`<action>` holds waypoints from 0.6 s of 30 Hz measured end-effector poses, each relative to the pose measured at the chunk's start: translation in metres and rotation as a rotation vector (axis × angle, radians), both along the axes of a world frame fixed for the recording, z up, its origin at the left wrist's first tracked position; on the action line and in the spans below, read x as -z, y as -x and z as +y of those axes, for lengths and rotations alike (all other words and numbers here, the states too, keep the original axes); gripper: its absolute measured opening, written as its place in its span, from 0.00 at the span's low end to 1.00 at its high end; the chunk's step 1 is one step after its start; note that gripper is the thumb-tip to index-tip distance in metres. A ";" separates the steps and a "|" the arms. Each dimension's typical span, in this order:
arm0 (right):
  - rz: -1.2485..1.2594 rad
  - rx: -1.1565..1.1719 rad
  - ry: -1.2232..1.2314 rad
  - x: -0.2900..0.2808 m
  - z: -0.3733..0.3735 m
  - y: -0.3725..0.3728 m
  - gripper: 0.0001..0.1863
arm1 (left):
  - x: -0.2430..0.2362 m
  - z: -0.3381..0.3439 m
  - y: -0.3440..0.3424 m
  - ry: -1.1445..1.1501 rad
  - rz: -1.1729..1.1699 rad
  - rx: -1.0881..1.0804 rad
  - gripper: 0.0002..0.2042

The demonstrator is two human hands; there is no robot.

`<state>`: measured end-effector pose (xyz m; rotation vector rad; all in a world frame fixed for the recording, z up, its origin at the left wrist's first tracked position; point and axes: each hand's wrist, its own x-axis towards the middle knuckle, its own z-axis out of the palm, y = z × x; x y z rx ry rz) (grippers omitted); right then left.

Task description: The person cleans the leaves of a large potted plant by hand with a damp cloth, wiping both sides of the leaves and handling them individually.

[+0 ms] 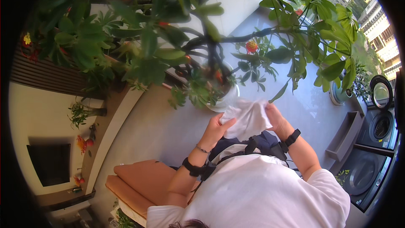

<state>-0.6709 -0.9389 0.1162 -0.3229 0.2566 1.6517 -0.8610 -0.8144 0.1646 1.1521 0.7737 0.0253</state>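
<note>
A crumpled white cloth (247,120) hangs spread between my two hands, in front of my body. My left hand (217,128) is closed on its left edge, the thumb lying over the fabric. At the opposite edge my right hand (275,117) pinches the cloth, its fingertips partly hidden behind it. Just beyond the cloth stands a large leafy potted plant (147,46), with red and yellow ornaments on its branches. Its white pot (228,101) is partly covered by the cloth and leaves. One leaf tip reaches close to my right hand.
Branches (333,59) spread overhead to the right. Tan cushioned seating (141,181) is at my lower left. A long console (105,143) and a dark screen (49,164) line the left wall. At right are a grey trough (346,135), a smaller potted plant (339,93) and front-loading machines (379,124).
</note>
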 end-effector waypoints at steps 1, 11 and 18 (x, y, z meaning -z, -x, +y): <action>-0.146 -0.103 0.067 0.005 -0.002 -0.001 0.21 | 0.013 -0.003 -0.001 -0.064 -0.078 -0.061 0.13; -0.389 -0.209 0.459 0.068 -0.021 0.010 0.11 | 0.011 -0.053 -0.057 -0.757 -0.041 0.150 0.18; -0.112 -0.091 0.093 0.029 0.004 0.006 0.17 | 0.018 -0.052 -0.035 -0.672 -0.099 0.154 0.15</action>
